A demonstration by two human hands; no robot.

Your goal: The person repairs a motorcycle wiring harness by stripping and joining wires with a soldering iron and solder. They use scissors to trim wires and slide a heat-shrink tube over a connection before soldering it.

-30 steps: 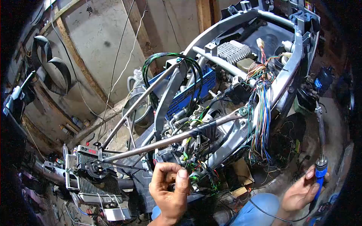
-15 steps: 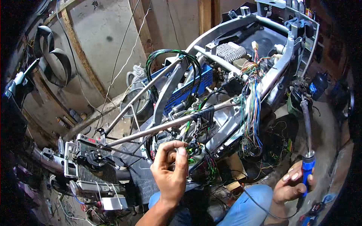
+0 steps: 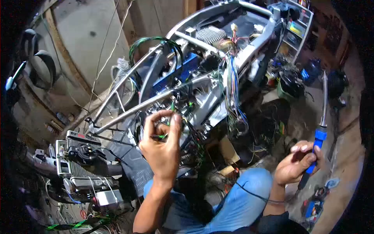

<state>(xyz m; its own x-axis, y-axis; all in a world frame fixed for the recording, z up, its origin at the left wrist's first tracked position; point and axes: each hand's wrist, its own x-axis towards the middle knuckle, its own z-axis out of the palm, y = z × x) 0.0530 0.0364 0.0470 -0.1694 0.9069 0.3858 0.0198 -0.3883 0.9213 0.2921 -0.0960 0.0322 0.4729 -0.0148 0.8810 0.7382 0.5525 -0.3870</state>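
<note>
Blue-handled, the soldering iron (image 3: 321, 134) is pointing up from the gripping right hand (image 3: 295, 165), probably so its tip (image 3: 325, 74) is clearing that hand, while the left hand (image 3: 161, 150), metal frame (image 3: 124, 117) beyond it, is pinching, on what I cannot tell.

Glare whitens the metal frame (image 3: 198, 43); detail beyond the left hand (image 3: 160, 150) seems blurred; edges bow darkly.

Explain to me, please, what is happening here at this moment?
A person's right hand holds a blue-handled tool with a long metal shaft, pointing upward beside a large silver-grey metal frame. The left hand is raised in front of the frame in a pinching pose; whether it grips something small is unclear. A bundle of thin multicoloured wires hangs loose from the frame.
</note>
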